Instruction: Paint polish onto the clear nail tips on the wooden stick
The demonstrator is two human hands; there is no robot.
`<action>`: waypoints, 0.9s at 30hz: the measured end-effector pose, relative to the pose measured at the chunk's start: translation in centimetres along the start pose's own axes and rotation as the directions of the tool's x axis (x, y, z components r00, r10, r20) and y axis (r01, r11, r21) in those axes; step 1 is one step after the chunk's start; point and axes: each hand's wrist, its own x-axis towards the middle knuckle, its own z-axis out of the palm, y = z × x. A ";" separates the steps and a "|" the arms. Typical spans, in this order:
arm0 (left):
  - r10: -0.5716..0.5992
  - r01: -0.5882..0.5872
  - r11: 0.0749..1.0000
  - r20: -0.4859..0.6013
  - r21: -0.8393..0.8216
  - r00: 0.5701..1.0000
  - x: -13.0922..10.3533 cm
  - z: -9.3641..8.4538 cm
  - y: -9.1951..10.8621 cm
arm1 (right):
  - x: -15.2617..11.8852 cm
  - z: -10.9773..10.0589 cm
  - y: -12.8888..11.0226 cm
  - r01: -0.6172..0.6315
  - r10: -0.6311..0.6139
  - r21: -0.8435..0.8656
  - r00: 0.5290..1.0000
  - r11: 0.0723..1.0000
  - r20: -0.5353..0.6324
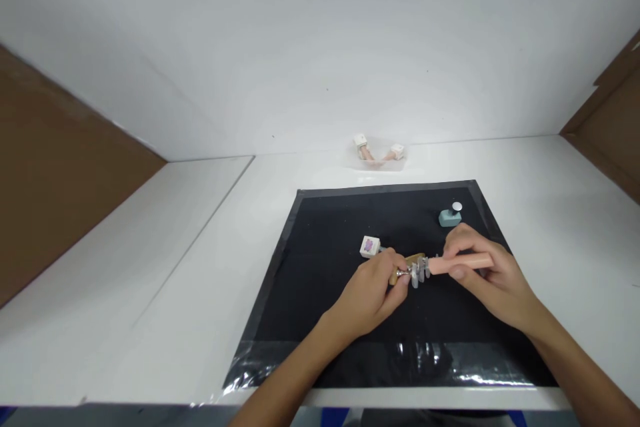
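Pinching metal tip (pixel 401 273) with nearly closed left hand (pixel 373 290); gripping pink tube (pixel 463 263) with curled right hand (pixel 500 280), over black mat (pixel 320 293).

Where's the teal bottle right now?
Head view, right of centre: the teal bottle sits near the far right corner of the black mat, just beyond the right hand.

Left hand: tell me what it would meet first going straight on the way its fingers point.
Likely the translucent petal-like pieces just past the left hand's fingertips, then the pink stick; how they line up in depth is unclear.
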 end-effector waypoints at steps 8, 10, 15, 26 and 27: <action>0.094 -0.093 0.993 -0.006 0.074 0.996 0.0 -0.2 -0.2 | 0.2 0.1 -0.3 0.027 -0.027 -0.020 1.000 0.999 -0.009; 0.113 -0.111 0.989 -0.012 0.099 0.994 0.0 -0.2 -0.2 | 0.2 0.0 -0.3 0.046 -0.046 0.015 0.999 0.999 -0.002; 0.215 -0.203 0.962 -0.050 0.182 0.975 0.2 0.0 0.0 | 0.2 -0.2 -0.4 0.078 -0.077 -0.021 0.995 0.997 0.068; 0.317 -0.284 0.899 -0.048 0.334 0.947 0.5 0.2 0.3 | 0.5 -0.5 -1.1 0.111 -0.102 -0.117 0.991 0.987 0.088; 0.323 -0.285 0.893 -0.057 0.348 0.945 0.5 0.2 0.3 | 0.5 -0.5 -1.1 0.119 -0.110 -0.117 0.991 0.986 0.077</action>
